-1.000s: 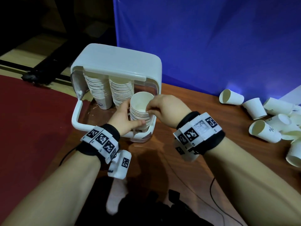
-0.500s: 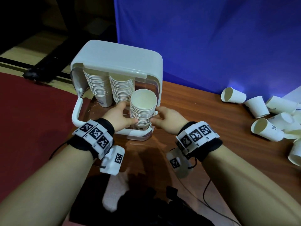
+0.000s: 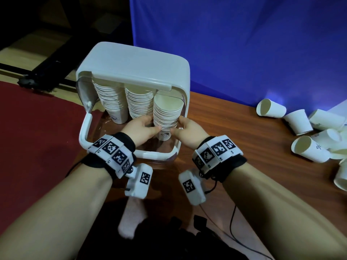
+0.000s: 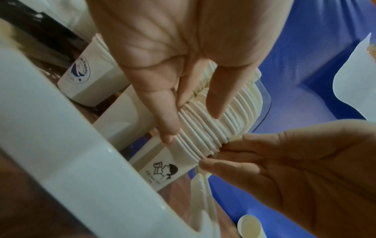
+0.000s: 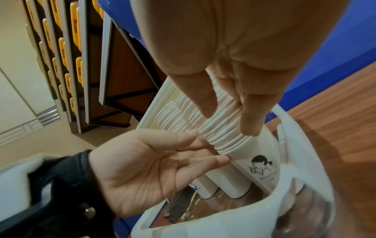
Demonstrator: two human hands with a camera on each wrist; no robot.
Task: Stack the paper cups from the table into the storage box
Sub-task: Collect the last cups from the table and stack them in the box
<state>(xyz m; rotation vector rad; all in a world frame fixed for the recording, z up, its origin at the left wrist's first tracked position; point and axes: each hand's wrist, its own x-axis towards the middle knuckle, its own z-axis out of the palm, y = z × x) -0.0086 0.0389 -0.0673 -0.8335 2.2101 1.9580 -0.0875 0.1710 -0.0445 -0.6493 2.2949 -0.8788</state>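
Both hands (image 3: 142,126) (image 3: 187,128), fingers (image 4: 168,125) straight & pressing the tall white paper-cup stack (image 3: 167,113) w/ no pinch, should push evenly, keeping it upright in the white plastic storage box (image 3: 131,62).

Seen from the head camera, looking forward and down from above both forearms, the storage box (image 3: 131,72) stands on the table (image 3: 244,128) against a blue backdrop (image 3: 244,44). Each wrist camera looks close along its own palm toward the fingers. All three views share the rightmost cup stack (image 3: 167,113) (image 4: 213,128) (image 5: 223,133).
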